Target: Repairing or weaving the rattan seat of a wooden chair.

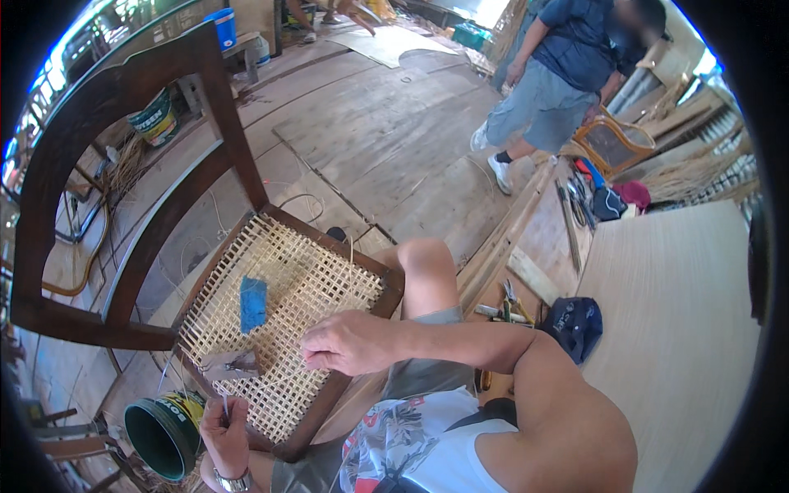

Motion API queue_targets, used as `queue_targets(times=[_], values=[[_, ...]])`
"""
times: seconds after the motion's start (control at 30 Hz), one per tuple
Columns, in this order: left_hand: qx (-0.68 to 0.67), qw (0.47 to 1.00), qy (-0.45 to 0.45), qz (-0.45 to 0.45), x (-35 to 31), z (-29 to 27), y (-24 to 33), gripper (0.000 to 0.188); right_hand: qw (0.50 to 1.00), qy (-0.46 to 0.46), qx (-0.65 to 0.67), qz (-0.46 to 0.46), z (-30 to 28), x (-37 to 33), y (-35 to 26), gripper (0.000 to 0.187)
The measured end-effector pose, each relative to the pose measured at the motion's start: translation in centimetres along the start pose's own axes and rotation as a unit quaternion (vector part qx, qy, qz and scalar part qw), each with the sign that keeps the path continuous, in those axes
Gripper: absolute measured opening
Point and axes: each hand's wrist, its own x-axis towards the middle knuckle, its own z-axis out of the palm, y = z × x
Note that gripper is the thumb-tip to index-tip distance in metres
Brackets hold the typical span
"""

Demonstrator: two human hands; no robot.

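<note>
A dark brown wooden chair [123, 78] leans in front of me, its seat filled with woven cane mesh [308, 287]. Over the near right part of the mesh is my right hand [349, 341], fingers curled together; whatever they hold is too small to see. My left hand [225, 431], with a watch on the wrist, is at the seat's near left edge. Its fingers pinch a thin pale strand [226, 401]. On the mesh lie a blue block [253, 304] and, closer to my left hand, a flat greyish-brown piece [230, 366].
A green bucket [160, 440] lies tipped beside the chair. To my right are pliers [516, 304], a dark cap [573, 329] and a pale board [666, 320]. A person [551, 82] walks on the plank floor [378, 131]. Loose strands trail left of the chair.
</note>
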Motion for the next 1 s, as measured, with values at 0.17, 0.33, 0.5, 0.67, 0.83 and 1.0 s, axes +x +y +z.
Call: queue_targets(times=[0.17, 0.33, 0.5, 0.67, 0.83, 1.0], values=[[0.081, 0.995, 0.066, 0.002, 1.4, -0.8, 3.0, 0.004, 0.996, 0.058, 0.051, 0.051, -0.6, -2.7, 0.3, 0.015], [0.291, 0.944, 0.112, 0.103, 0.5, -2.9, 6.3, 0.022, 0.996, 0.079, 0.042, 0.009, -2.0, -4.0, 1.1, 0.014], [0.149, 0.973, 0.176, 0.003, 1.1, -1.0, 8.2, 0.026, 0.993, 0.111, 0.040, 0.027, -3.2, -4.7, 1.7, 0.014], [0.026, 0.977, 0.213, 0.007, 1.5, -5.1, 9.6, 0.020, 0.983, 0.178, 0.036, -0.015, -0.8, -5.8, 1.9, 0.010], [0.159, 0.918, 0.339, 0.130, 3.5, -10.2, 8.0, 0.015, 0.960, 0.247, -0.105, 0.083, -3.9, -10.9, 7.2, 0.014], [0.199, 0.902, 0.341, 0.175, 5.9, -11.1, 3.1, 0.009, 0.900, 0.345, -0.208, 0.169, -5.1, -9.2, 4.5, 0.057]])
